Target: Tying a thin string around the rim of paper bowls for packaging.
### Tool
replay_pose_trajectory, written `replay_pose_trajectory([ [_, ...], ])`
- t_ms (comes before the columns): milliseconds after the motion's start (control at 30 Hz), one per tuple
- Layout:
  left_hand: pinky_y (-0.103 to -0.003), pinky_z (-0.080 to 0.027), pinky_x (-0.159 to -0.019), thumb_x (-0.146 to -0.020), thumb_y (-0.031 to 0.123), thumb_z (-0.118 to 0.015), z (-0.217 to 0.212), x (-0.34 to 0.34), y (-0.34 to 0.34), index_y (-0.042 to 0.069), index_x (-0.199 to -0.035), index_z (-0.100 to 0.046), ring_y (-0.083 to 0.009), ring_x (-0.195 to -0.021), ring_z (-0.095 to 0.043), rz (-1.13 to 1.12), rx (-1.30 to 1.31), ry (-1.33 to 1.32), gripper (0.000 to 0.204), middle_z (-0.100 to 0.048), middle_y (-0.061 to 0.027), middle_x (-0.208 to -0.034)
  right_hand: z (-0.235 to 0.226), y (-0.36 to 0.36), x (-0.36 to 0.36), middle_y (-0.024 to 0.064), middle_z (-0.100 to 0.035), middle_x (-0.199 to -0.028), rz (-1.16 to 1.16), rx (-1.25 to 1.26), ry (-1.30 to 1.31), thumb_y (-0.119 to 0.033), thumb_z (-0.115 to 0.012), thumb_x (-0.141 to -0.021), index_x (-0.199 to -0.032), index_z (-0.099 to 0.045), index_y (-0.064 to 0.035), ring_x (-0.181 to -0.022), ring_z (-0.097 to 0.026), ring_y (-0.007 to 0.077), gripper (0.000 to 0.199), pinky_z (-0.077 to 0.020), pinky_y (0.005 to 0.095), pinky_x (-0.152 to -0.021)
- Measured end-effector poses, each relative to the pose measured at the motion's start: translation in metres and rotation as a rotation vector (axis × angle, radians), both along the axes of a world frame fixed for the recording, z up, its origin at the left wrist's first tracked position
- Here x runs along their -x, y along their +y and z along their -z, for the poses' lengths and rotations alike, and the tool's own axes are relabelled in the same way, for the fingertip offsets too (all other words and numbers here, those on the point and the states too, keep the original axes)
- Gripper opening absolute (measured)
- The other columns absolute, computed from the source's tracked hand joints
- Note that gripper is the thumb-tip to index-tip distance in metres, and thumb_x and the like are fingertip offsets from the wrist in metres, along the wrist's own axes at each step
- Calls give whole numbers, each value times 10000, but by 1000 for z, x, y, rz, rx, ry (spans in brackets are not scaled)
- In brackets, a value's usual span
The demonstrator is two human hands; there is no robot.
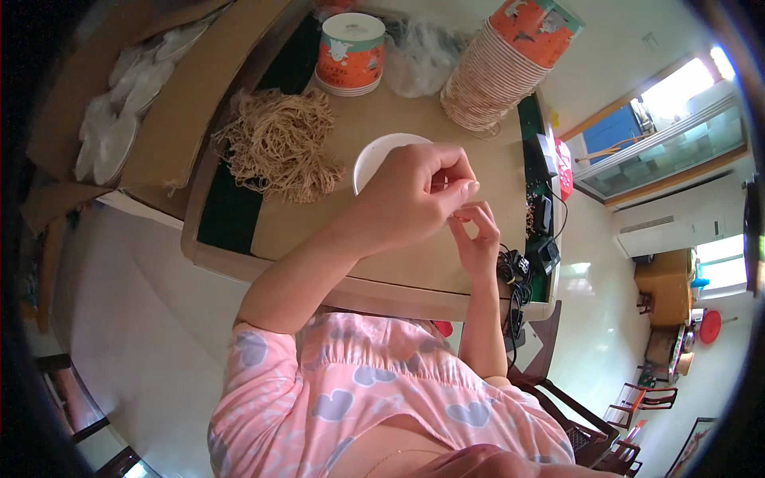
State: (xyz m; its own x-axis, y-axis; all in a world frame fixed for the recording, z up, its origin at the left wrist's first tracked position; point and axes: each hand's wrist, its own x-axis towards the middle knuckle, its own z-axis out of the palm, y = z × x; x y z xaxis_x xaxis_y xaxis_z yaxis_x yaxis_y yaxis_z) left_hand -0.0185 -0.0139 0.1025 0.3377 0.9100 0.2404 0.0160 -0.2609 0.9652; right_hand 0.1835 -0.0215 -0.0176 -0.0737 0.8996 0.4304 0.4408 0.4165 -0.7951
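Note:
Over the near half of the table, my left hand [421,190] is curled, its thumb and fingers pressed together in a pinch. Just right of it and slightly lower, my right hand [478,237] pinches with thumb and forefinger, close to the left fingertips. Whatever lies between the fingers is too small to make out. Partly hidden behind my left hand is a white round paper tub [378,153], its inside showing. A tangled heap of beige cord [279,145] lies on the table to the left of it.
A tall stack of orange printed paper tubs [506,68] leans at the far right. A shorter tub stack [351,56] stands beside a clear plastic bag [418,60]. At left, a cardboard box [171,95] holds wrapped white lids [119,119]. Black cables [518,275] lie along the right edge.

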Motion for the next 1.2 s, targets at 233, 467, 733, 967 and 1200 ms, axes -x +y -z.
replay_pose_trajectory([
  [233,-182,-389,-541,-868,129,-629,3,1,9,48,-819,-637,-10,-601,-492,14,119,-246,95,-606,23,-750,13,1,-3,87,-589,-857,18,-31,-58,42,-682,-737,-843,-644,-19,-817,-569,227,128,-465,316,-730],
  [467,-165,-259,-428,-882,154,-630,7,9,20,70,-845,-653,4,-498,-386,-33,205,-384,95,-627,0,-756,4,3,1,111,-600,-900,-33,-130,-205,36,-652,-752,-911,-642,-40,-866,-575,282,176,-468,365,-766],
  [733,-174,-360,-498,-874,167,-626,-5,21,15,49,-932,-691,-12,-647,-547,6,228,-316,147,-684,-13,-838,-8,31,18,129,-578,-877,-2,64,-207,-82,-650,-798,-927,-516,-32,-757,-587,262,193,-490,359,-687],
  [967,-154,-253,-418,-904,152,-606,9,50,14,14,-997,-667,6,-470,-352,-2,238,-407,177,-624,-22,-759,-30,109,25,166,-625,-843,43,54,-267,-42,-593,-794,-982,-538,-35,-762,-624,310,196,-498,385,-652],
  [1200,-170,-307,-453,-931,85,-543,41,50,14,23,-1104,-637,-16,-509,-400,52,416,-669,207,-634,-70,-799,-36,166,44,150,-639,-892,-246,-54,-514,-59,-571,-820,-993,-579,-71,-848,-603,371,173,-485,429,-734],
])
